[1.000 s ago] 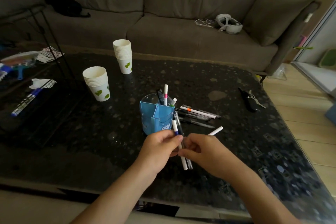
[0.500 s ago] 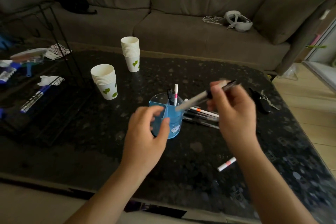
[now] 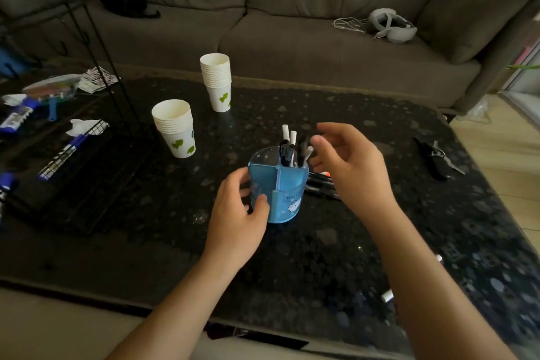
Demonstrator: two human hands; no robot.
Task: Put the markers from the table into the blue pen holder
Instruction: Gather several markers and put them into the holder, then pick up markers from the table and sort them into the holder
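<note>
Blue pen holder (image 3: 280,193) stands upright on the dark speckled table (image 3: 321,242), near centre; round, divided into compartments by inner walls, small white cloud print on its front. Several markers (image 3: 292,146) stand in the far-right compartment, white and black ends up; the near compartments show nothing inside. Left hand (image 3: 236,213) is wrapped loosely around the holder's left side, thumb and fingertips touching the wall, steadying it rather than lifting it; holder base rests on the table. Right hand (image 3: 350,166) hovers just right of the holder's rim, fingers spread and slightly curled, nothing held; its fingertips are close to the standing marker ends, contact cannot be confirmed. More markers (image 3: 320,181) lie flat on the table behind the right hand, just right of the holder, one with an orange band; partly hidden, count not readable. One white-ended marker (image 3: 387,297) lies near the table's front edge, mostly covered by the right forearm. Two stacks of white paper cups with green hearts (image 3: 176,133) (image 3: 217,83) stand to the left and beyond the holder, well apart from it. Key bunch (image 3: 436,159) lies at the right of the table. Grey sofa (image 3: 292,23) behind, with a white headset (image 3: 391,26) on its seat.
</note>
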